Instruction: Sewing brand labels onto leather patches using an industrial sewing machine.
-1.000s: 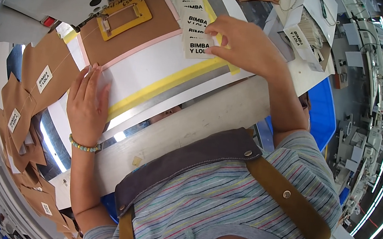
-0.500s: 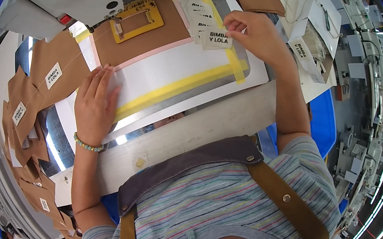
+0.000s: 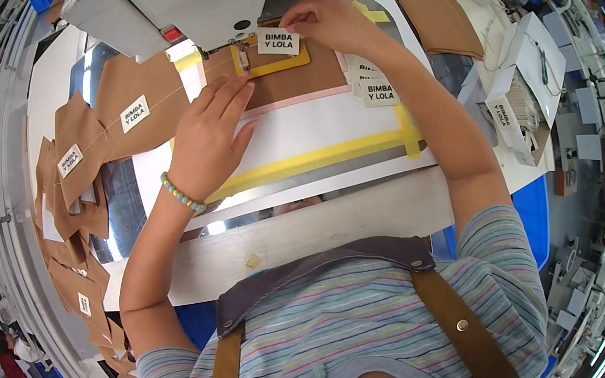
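Observation:
A white label (image 3: 278, 43) with dark print is pinched by one edge in my right hand (image 3: 332, 23). It hangs over the yellow frame (image 3: 293, 65) of the sewing machine (image 3: 160, 6), hiding much of the frame's opening. Beneath the frame lies a brown piece of material (image 3: 301, 94), edged by pink strips on a white board. My left hand (image 3: 211, 125) rests palm down at that piece's near left edge, fingers stretched out and thumb apart, fingertips by the frame. Several more labels (image 3: 380, 92) lie fanned out under my right forearm.
Brown pieces (image 3: 133, 82) bearing white labels trail off the left side, joined by thread. A white box (image 3: 523, 88) packed with labels stands at the right, near folded brown material (image 3: 433, 11). Yellow tape (image 3: 306, 163) borders the white board. A blue bin (image 3: 534, 212) sits below the table's right edge.
My right hand has lifted a label from the fanned pile and carried it left over the yellow frame. My left hand has shifted toward the frame. The whole view has swung slightly.

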The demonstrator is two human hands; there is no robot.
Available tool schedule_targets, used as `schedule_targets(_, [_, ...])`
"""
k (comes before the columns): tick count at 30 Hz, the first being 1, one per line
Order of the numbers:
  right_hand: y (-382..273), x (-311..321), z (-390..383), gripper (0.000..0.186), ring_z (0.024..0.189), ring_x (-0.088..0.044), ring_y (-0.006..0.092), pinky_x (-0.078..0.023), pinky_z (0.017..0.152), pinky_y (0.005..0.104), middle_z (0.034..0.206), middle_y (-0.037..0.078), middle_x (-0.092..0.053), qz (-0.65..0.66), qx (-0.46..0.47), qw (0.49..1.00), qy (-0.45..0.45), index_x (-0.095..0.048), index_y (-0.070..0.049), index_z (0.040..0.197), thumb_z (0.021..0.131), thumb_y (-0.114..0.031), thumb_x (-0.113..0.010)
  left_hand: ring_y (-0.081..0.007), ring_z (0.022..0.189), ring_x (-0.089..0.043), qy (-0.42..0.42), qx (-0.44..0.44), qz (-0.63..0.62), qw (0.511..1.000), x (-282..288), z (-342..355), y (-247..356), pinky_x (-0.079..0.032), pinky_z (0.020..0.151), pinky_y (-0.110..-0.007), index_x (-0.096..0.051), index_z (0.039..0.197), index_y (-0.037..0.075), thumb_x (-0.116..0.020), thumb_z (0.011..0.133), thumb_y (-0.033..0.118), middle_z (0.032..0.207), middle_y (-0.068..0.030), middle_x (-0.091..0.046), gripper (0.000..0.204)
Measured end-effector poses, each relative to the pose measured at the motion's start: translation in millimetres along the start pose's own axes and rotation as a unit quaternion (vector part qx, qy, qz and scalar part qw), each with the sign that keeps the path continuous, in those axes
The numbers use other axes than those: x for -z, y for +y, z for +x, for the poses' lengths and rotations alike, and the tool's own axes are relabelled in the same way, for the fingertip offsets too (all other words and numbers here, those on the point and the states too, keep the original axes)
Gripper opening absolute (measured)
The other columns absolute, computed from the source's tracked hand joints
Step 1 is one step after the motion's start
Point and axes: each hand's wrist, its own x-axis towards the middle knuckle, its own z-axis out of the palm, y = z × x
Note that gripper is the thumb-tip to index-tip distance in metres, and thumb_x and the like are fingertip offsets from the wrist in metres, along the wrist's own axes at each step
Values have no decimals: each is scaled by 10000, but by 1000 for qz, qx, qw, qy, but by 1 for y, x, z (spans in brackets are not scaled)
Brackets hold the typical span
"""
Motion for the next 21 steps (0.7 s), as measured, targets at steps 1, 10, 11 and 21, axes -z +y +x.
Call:
schedule_targets(1, [-3, -1, 4, 222, 896, -768, 238, -576, 844, 353, 997, 124, -827, -29, 6, 999, -14, -835, -56, 1121, 964, -158, -716, -414, 1351, -608, 0, 2, -3, 1000, -2, 3, -3, -539, 1104, -476, -652, 1408, -23, -822, 896, 120, 1476, -166, -664, 558])
schedule_targets(10, [-3, -12, 16, 210, 928, -784, 267, -589, 879, 368, 1003, 144, -826, -25, 49, 998, -30, -829, -29, 1107, 971, -155, -732, -408, 1328, -598, 10, -13, -6, 1000, -16, 24, -16, -518, 1118, -471, -649, 1405, -47, -793, 932, 128, 1472, -173, -666, 525])
schedule_targets(11, [-1, -15, 16, 210, 928, -784, 267, -589, 879, 368, 1003, 144, -826, -25, 49, 998, -29, -829, -29, 1107, 971, -155, -732, -408, 1328, -598, 10, -14, -6, 1000, -17, 26, -16, -518, 1118, -471, -649, 1405, -47, -793, 932, 128, 1472, -173, -666, 525])
schedule_targets(21, [-12, -16, 16, 187, 893, -772, 307, -590, 855, 389, 964, 159, -811, -117, 38, 992, 33, -824, -14, 1060, 941, -122, -729, -405, 1278, -615, 18, -14, -11, 1000, -23, 25, -21, -521, 1100, -469, -668, 1373, -51, -790, 922, 102, 1427, -175, -697, 491])
